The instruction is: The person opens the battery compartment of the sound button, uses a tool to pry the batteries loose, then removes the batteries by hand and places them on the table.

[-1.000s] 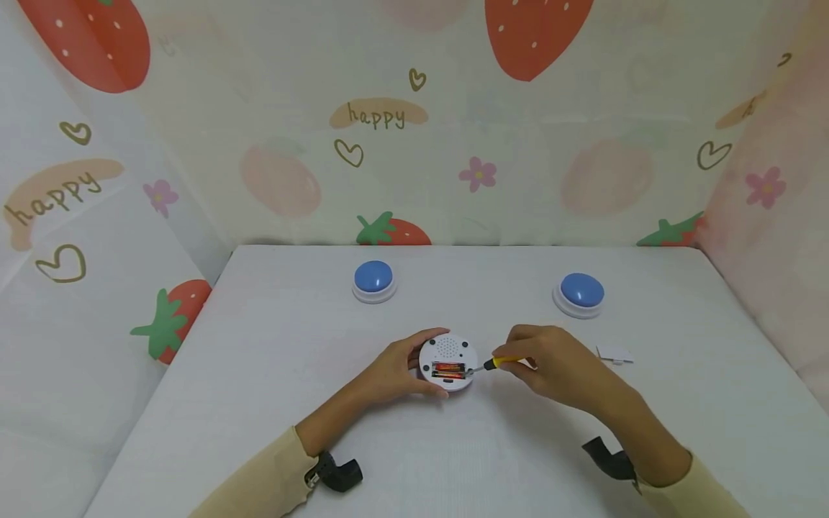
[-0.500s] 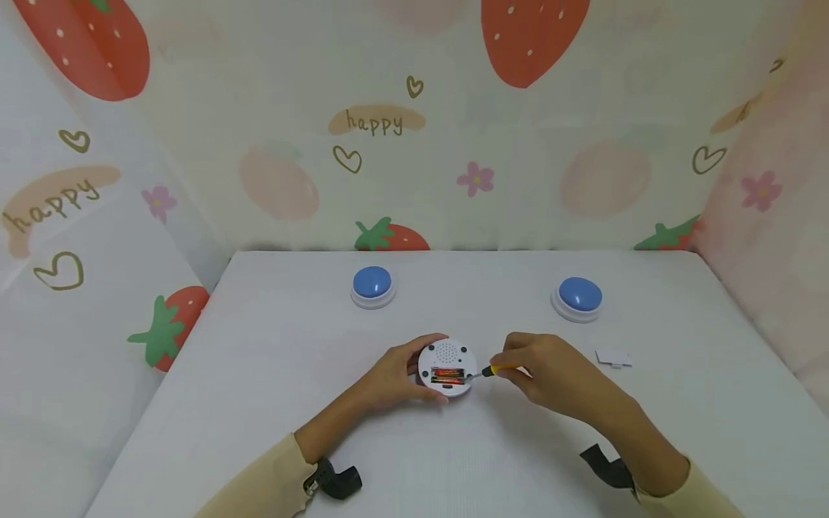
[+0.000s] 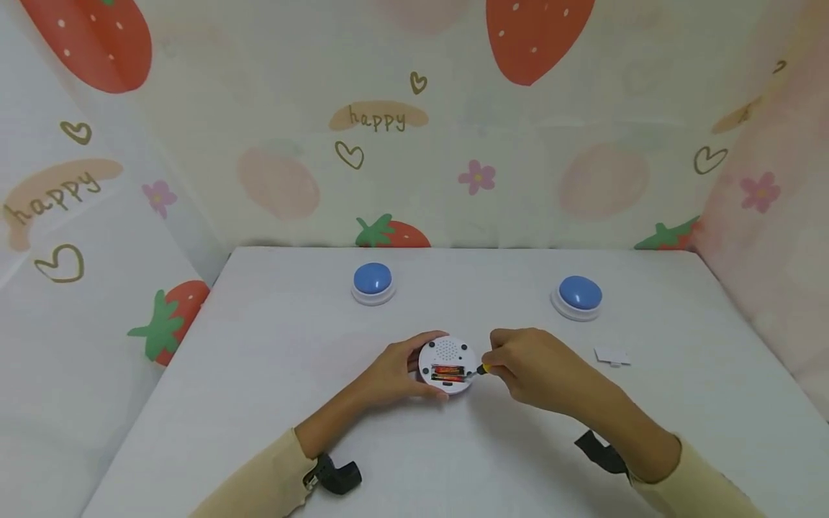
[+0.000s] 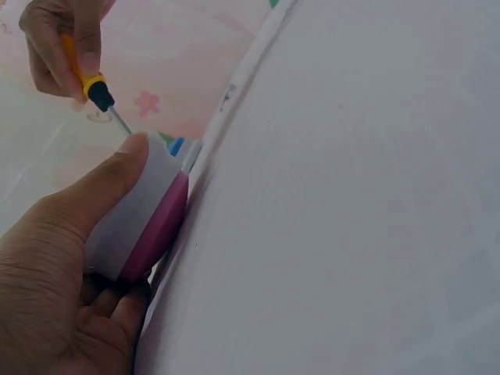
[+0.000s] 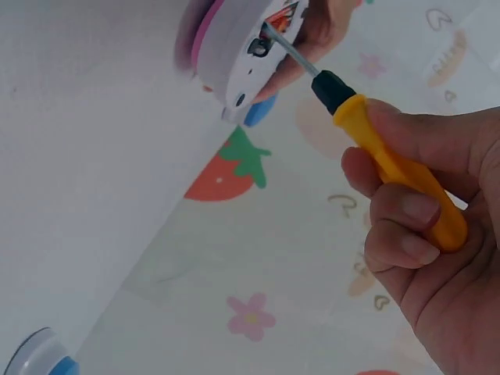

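Note:
A round white push button (image 3: 447, 350) is turned underside up on the white table, its speaker holes and dark feet showing. Two red-and-black batteries (image 3: 448, 370) sit in its uncovered battery compartment. My left hand (image 3: 391, 368) grips the button from the left, thumb at the near edge and fingers round the far one. In the left wrist view a pink part (image 4: 158, 230) shows beneath the white body. My right hand (image 3: 537, 367) holds a yellow-handled screwdriver (image 5: 414, 178) in curled fingers. Its metal tip (image 5: 272, 33) reaches into the compartment at the batteries' right end.
A small white battery cover (image 3: 612, 355) lies right of my right hand. Two blue-topped push buttons, one at back left (image 3: 372, 279) and one at back right (image 3: 580, 293), stand upright on the table (image 3: 291, 302). Strawberry-printed curtains (image 3: 414, 180) surround it.
My right hand has shifted left toward the button with the screwdriver, and less of the tool shows in the head view. The left hand and the button stay in place.

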Tool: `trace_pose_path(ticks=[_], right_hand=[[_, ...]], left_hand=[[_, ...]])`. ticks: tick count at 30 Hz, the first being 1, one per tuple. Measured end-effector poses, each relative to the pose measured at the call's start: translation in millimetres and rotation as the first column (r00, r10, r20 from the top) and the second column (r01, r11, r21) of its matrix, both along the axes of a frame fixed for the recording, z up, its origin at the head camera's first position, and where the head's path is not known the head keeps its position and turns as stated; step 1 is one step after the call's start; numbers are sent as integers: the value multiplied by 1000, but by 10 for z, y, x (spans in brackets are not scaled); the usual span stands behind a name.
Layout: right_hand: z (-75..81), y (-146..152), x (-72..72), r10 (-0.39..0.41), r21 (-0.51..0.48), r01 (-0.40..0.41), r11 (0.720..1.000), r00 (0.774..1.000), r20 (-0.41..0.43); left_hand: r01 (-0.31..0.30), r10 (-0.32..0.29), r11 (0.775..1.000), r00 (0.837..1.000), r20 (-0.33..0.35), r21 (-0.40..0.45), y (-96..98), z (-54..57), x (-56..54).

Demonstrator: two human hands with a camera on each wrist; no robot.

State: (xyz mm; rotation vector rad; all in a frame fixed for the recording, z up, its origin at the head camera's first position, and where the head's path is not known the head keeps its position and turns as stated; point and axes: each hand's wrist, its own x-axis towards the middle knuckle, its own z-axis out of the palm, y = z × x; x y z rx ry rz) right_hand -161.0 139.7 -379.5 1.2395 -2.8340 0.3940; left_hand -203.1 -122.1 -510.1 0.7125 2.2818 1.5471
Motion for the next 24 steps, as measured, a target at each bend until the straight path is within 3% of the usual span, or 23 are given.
trace_pose_path(ticks=[7, 11, 18, 24], right_hand=[[69, -141, 7, 3, 108, 0, 994, 1000, -24], [65, -158, 1, -3, 114, 5, 993, 1000, -21], [-72, -23, -5, -30, -25, 30, 999, 1000, -8], [-220, 101, 18, -56, -162, 56, 985, 998, 5]], left_hand=[[8, -8, 1000, 1000, -10, 20, 10, 11, -2], [13, -13, 999, 1000, -9, 30, 13, 8, 1], [11, -11, 1000, 1000, 4, 26, 23, 24, 7], [2, -2, 1000, 1000, 4, 18, 25, 28, 14]])
